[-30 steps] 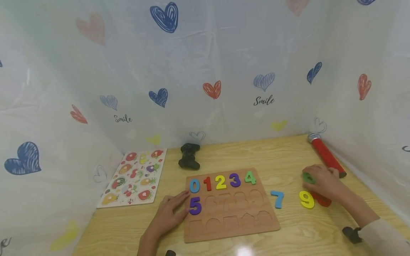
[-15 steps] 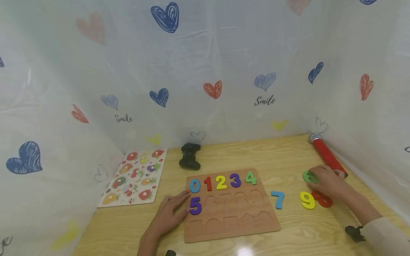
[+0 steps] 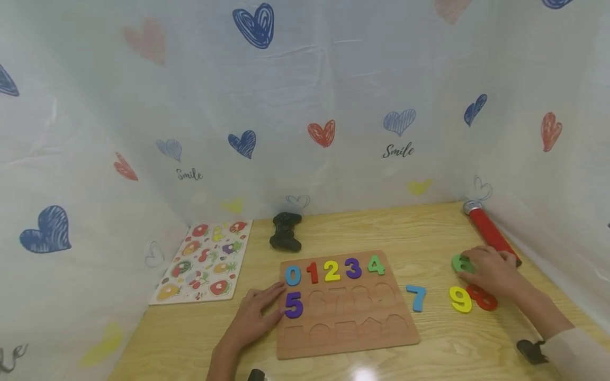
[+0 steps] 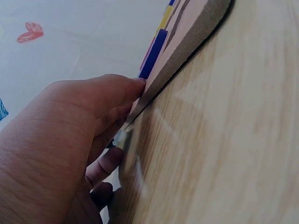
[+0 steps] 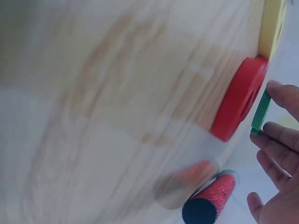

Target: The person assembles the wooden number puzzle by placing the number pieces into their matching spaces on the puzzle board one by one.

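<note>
My left hand point(image 3: 253, 316) rests at the left edge of a wooden number board point(image 3: 352, 346), its thumb beside the purple 5 point(image 3: 294, 305) and a finger near the blue 0 point(image 3: 288, 275). In the left wrist view, the thumb touches the board's edge point(image 4: 187, 56). On the right, my right hand point(image 3: 493, 272) pinches a green number point(image 3: 458, 263), seemingly a 6, partly hidden by the fingers. The right wrist view shows the green piece point(image 5: 261, 112) between thumb and fingers. The red 8 point(image 3: 487, 299) and yellow 9 point(image 3: 454, 296) lie just below this hand, touching or nearly so.
A blue 7 point(image 3: 418, 297) lies right of the board, whose top row holds 0 to 4. Behind my right hand is a red tube point(image 3: 491, 230). A black game controller point(image 3: 285, 232) and a fruit picture board point(image 3: 205, 262) lie further back. Heart-printed sheeting surrounds the table.
The right hand keeps the green number and has shifted barely; the red 8 shows more fully below it. The left hand stays at the board. The head view has turned slightly.
</note>
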The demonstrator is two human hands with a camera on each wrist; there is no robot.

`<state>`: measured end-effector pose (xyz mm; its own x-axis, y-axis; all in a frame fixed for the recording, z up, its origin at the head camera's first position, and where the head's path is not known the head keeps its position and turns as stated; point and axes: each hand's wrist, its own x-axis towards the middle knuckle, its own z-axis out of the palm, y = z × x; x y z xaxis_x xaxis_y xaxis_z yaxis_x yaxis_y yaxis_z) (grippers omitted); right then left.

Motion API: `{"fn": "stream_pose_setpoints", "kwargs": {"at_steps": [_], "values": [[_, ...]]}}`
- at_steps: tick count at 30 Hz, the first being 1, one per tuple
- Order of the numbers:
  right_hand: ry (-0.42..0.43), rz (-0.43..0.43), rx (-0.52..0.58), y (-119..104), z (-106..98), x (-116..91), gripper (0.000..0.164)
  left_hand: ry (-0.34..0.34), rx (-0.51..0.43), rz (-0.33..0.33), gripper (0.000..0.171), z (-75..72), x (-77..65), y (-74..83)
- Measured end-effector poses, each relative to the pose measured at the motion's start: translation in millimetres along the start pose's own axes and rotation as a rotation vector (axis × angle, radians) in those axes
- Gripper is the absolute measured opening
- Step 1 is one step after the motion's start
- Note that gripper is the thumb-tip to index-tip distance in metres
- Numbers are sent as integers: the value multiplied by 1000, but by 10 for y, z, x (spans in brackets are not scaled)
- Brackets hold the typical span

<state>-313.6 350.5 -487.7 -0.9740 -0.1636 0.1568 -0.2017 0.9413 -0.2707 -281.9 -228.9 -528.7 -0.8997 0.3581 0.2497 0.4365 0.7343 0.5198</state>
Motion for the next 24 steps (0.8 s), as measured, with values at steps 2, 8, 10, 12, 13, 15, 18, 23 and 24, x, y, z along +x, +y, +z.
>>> {"fn": "stream_pose_setpoints", "kwargs": {"at_steps": [2, 8, 10, 12, 13, 15, 18, 23, 24], "values": [[11, -8, 9, -31, -22, -12, 59, -1, 2, 13, 54, -1, 7, 0], [41, -47, 15, -163, -52, -42, 54, -3, 9, 22, 54, -5, 2, -1], [51, -60, 14, -211, -53, -47, 51, -8, 9, 16, 54, -9, -2, -1], [60, -73, 16, -254, -54, -53, 50, -11, 9, 15, 54, -16, -3, 1], [63, -77, 16, -273, -53, -56, 50, -13, 9, 15, 54, -16, -3, 2], [71, -90, 17, -316, -48, -63, 49, -14, 8, 16, 54, -16, -1, 2], [77, -105, 13, -368, -36, -73, 48, -10, 6, 18, 54, -10, -1, -7], [103, -143, -11, -468, -19, -82, 45, -4, 7, 31, 54, -1, 2, -25], [109, -154, -15, -488, -17, -82, 44, -5, 8, 31, 54, -4, 2, -24]]}}
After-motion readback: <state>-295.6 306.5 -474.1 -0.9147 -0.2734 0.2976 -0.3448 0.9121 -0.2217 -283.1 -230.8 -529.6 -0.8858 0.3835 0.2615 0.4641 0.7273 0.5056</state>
